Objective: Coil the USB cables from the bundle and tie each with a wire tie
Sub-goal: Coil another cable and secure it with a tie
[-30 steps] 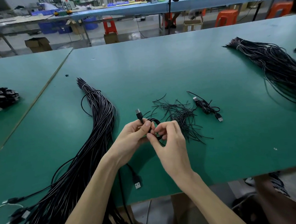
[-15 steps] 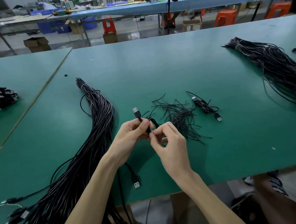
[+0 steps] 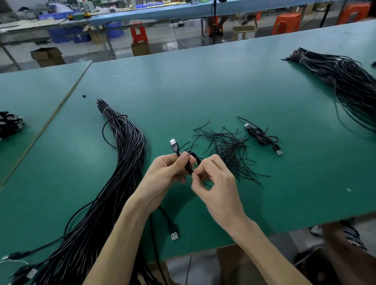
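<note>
**Q:** What is closest to the viewer?

**A:** A loose plug [image 3: 173, 232] dangles below the grip on a cable tail, near the front edge of the green table [image 3: 201, 86].

**Q:** And the grip itself?

**A:** The left hand [image 3: 162, 174] holds a small black coil [image 3: 191, 162], thumb clamped over the strands. A second plug [image 3: 174, 144] stands up just above that thumb. The right hand [image 3: 216, 184] pinches narrowly at the coil's right side. It is probably working a tie, though one is too thin to make out.

**Q:** How would the coil handle?

**A:** It looks light, soft and springy, so it would likely unwind if released. Hold it across all the strands at its waist, not by the plug.

**Q:** What lies beyond?

**A:** Just past the right hand is a scatter of thin black ties [image 3: 227, 146]. They look wiry and easy to bend, and each is best taken by one end. Right of them lies a tied cable [image 3: 261, 137]. Left of the grip, the long bundle [image 3: 118, 168] runs away across the table. A second bundle [image 3: 344, 84] lies well off to the far right.
</note>
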